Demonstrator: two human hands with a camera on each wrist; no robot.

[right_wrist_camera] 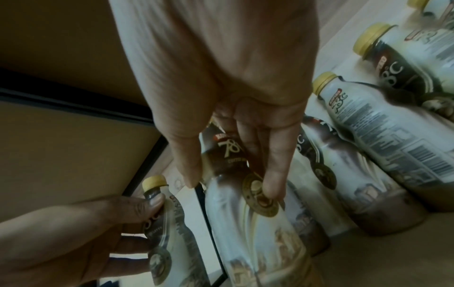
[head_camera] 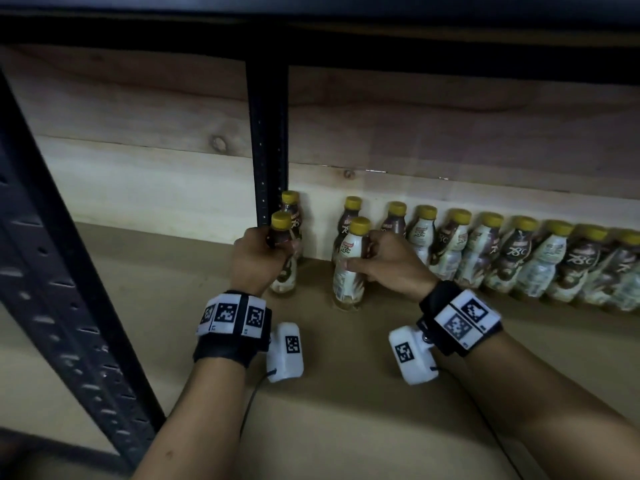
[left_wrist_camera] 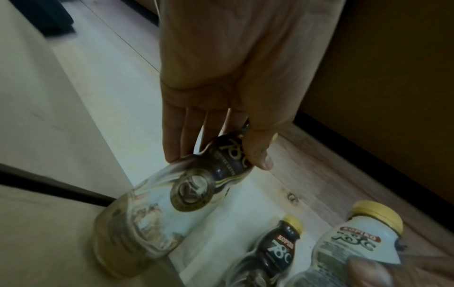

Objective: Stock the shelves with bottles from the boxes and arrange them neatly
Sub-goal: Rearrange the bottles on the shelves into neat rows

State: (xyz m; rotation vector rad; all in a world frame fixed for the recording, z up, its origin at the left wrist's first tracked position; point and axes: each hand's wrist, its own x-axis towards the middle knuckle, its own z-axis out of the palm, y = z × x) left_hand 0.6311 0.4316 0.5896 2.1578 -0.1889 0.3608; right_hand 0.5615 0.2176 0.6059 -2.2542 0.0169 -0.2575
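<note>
Left hand (head_camera: 254, 259) and right hand (head_camera: 388, 263) each grip a yellow-capped plastic coffee bottle (head_camera: 349, 265) at its waist; rigid, likely slick sleeve, so hold there.

The row of bottles (head_camera: 540, 258) is cut off by the head view's right edge, and its far labels are blurred. The neck of the left-held bottle (left_wrist_camera: 152, 198) is hidden by the left hand (left_wrist_camera: 221, 77). The cap of the right-held bottle (right_wrist_camera: 248, 213) is hidden by the right hand (right_wrist_camera: 221, 77).
</note>
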